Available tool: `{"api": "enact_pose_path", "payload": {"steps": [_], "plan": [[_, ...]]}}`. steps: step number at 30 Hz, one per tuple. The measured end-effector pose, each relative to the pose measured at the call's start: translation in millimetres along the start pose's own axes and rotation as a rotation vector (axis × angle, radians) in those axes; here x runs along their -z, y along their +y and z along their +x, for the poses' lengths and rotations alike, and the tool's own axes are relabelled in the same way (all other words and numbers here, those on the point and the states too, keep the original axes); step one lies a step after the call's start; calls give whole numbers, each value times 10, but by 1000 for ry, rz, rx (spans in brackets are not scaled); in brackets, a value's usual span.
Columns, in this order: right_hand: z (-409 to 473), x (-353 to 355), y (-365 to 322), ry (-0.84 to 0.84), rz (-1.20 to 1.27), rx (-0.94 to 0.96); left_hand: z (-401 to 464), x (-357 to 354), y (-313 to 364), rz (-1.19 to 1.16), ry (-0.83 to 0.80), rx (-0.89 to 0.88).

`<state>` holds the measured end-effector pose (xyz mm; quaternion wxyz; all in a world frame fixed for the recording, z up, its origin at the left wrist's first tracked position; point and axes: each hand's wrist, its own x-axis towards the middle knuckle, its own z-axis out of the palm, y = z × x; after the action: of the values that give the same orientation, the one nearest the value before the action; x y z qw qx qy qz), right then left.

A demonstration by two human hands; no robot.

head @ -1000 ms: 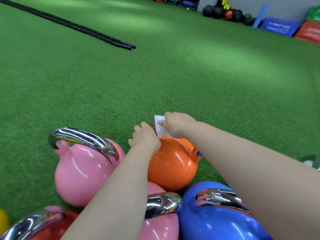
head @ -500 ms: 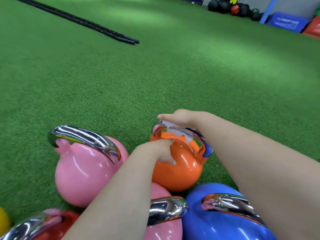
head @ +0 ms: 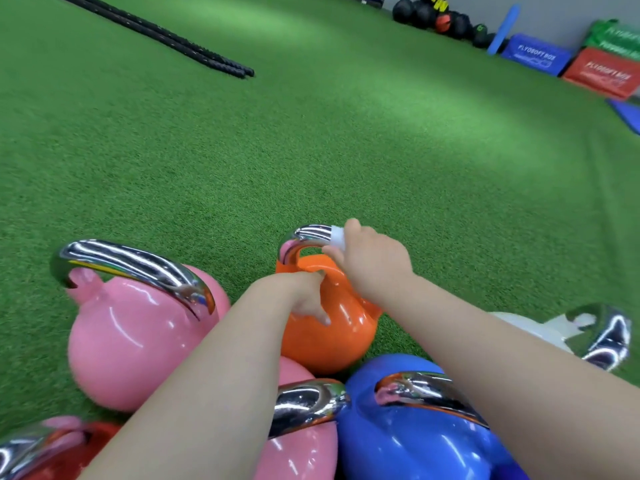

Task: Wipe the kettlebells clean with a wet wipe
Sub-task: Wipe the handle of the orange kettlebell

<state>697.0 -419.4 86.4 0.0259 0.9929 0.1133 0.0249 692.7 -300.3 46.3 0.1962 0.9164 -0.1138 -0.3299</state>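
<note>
Right hand (head: 375,263), at centre of view, grasping a white wet wipe (head: 338,237) wrapped round the right end of the chrome handle (head: 308,235) of the orange kettlebell (head: 341,327). Left hand (head: 306,296), at 7 o'clock from the right hand, rests on the top and near side of the orange body, fingers spread flat against it and gripping nothing. The orange kettlebell stands on green turf (head: 311,150), touching its neighbours: a pink kettlebell (head: 124,334) at 9 o'clock, a blue kettlebell (head: 412,445) at 5 o'clock, a second pink kettlebell (head: 301,448) at 6 o'clock. A white kettlebell (head: 554,332) lies at 3 o'clock, partly behind the right forearm; a red kettlebell (head: 65,455) at 8 o'clock, at the frame corner. Black battle ropes (head: 166,36) lie at 11 o'clock, well apart. Dark medicine balls (head: 426,13) and plyo boxes (head: 535,53) line the wall at 1 o'clock.
</note>
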Motion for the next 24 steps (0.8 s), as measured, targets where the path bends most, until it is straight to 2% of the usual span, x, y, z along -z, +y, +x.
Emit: {"api": "enact_pose_path", "payload": {"steps": [2, 5, 7, 12, 15, 19, 24], "plan": [[92, -33, -141, 39, -109, 47, 6, -29, -18, 3, 2, 0], [256, -24, -235, -1, -86, 101, 28, -64, -56, -9, -2, -8], [354, 43, -235, -99, -30, 114, 34, -62, -56, -22, 2, -18], [567, 144, -104, -487, 317, 60, 26, -84, -5, -106, -41, -78], [548, 191, -14, -586, 453, -17, 60, -95, -27, -110, -48, -73], [420, 163, 194, -570, 680, -129, 100, -110, -38, -134, -35, -69], [220, -36, 424, -421, 825, -250, 107, -109, -30, -101, -26, -60]]}}
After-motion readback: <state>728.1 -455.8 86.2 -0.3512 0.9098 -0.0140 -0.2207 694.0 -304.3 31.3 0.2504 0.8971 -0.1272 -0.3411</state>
